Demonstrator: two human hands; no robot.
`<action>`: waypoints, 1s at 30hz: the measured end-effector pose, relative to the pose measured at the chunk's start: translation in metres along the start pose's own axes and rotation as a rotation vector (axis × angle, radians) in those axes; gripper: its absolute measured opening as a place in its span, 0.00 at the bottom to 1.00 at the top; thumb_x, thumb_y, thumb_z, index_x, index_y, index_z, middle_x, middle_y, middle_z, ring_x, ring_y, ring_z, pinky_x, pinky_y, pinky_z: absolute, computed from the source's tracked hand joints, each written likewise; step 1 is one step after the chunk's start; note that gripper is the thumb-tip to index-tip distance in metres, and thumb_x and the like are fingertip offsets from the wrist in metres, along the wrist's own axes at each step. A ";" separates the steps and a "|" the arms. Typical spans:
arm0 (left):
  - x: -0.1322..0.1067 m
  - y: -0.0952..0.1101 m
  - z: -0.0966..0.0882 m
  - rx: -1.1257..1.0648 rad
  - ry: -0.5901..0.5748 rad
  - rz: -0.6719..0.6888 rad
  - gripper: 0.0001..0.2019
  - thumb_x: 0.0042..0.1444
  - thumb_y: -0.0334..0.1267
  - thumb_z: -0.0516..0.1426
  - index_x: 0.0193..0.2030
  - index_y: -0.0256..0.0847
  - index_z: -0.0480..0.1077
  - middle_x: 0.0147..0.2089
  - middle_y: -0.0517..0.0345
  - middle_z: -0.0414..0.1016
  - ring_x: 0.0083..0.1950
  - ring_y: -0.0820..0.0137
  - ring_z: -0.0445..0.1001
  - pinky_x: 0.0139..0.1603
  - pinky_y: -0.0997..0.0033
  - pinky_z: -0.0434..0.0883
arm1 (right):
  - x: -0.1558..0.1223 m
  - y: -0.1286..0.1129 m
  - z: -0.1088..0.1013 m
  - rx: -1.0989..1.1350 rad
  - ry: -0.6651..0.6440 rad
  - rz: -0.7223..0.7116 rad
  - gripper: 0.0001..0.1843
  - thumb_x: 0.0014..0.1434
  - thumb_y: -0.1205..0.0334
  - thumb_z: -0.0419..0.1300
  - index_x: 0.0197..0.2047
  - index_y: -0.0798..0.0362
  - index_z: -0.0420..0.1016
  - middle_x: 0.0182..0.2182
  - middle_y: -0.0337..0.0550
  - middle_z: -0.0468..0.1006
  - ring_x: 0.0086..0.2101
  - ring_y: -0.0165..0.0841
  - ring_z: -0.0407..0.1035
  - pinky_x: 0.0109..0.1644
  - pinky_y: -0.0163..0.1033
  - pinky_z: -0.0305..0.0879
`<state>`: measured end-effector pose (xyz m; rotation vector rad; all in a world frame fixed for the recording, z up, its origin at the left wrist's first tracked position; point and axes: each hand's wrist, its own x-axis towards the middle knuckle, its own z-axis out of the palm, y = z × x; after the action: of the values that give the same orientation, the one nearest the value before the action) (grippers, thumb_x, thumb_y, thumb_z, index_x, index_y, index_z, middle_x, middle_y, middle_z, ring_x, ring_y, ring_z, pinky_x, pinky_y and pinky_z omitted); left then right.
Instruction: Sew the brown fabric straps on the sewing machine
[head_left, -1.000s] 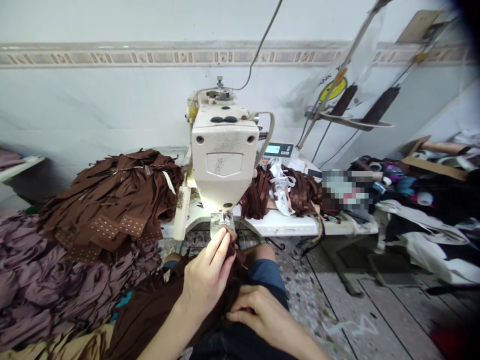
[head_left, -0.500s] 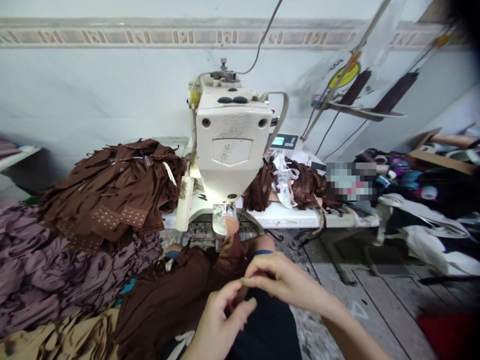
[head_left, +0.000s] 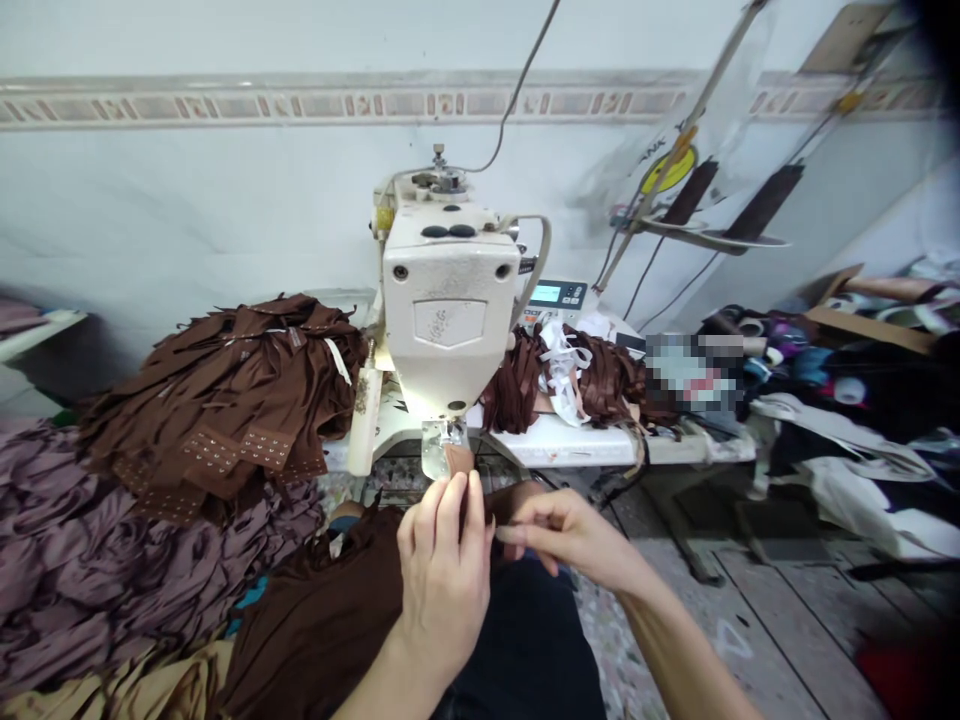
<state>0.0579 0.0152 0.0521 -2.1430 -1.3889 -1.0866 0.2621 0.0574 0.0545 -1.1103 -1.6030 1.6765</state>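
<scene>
Head view: left hand [head_left: 442, 570] closed on a brown fabric strip [head_left: 480, 505], just below the presser foot [head_left: 444, 448] of a white industrial sewing machine [head_left: 450, 310]. Right hand [head_left: 566, 530] just beside it, thumb and fingers pinched together; can't tell if it holds anything. Brown fabric [head_left: 315, 610] lies across the lap, left of the hands. Stack of brown cut pieces [head_left: 217, 400] left of the machine, on a mauve fabric pile [head_left: 112, 560]. Brown and white strips [head_left: 559, 375] on the white table [head_left: 570, 445], right.
</scene>
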 end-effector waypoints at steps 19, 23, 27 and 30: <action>0.003 -0.058 0.019 -0.153 0.125 0.156 0.20 0.67 0.31 0.65 0.64 0.34 0.74 0.56 0.41 0.84 0.61 0.53 0.79 0.63 0.50 0.77 | 0.000 -0.019 0.059 -0.077 0.189 -0.157 0.23 0.67 0.42 0.69 0.34 0.55 0.85 0.25 0.39 0.80 0.19 0.25 0.63 0.24 0.33 0.58; 0.002 -0.061 0.021 -0.207 0.169 0.171 0.26 0.67 0.38 0.66 0.69 0.35 0.68 0.55 0.41 0.83 0.62 0.53 0.79 0.62 0.49 0.78 | 0.021 -0.044 0.041 -0.191 0.346 -0.319 0.20 0.68 0.45 0.68 0.34 0.53 0.85 0.24 0.38 0.76 0.22 0.28 0.65 0.27 0.34 0.61; 0.004 -0.063 0.019 -0.219 0.158 0.183 0.29 0.69 0.45 0.65 0.71 0.35 0.67 0.56 0.41 0.82 0.61 0.52 0.78 0.63 0.48 0.77 | 0.052 -0.054 0.032 -0.212 0.429 -0.422 0.17 0.65 0.46 0.71 0.34 0.51 0.87 0.32 0.43 0.80 0.30 0.33 0.72 0.32 0.36 0.67; 0.003 -0.062 0.017 -0.180 0.106 0.160 0.20 0.71 0.36 0.62 0.68 0.39 0.73 0.57 0.43 0.82 0.61 0.54 0.77 0.64 0.50 0.76 | 0.073 -0.050 0.034 -0.202 0.501 -0.409 0.19 0.62 0.44 0.73 0.30 0.52 0.86 0.30 0.43 0.78 0.30 0.34 0.71 0.33 0.37 0.66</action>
<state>0.0106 0.0560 0.0376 -2.2397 -1.0894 -1.2839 0.1895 0.1080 0.0884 -1.0959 -1.5509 0.9026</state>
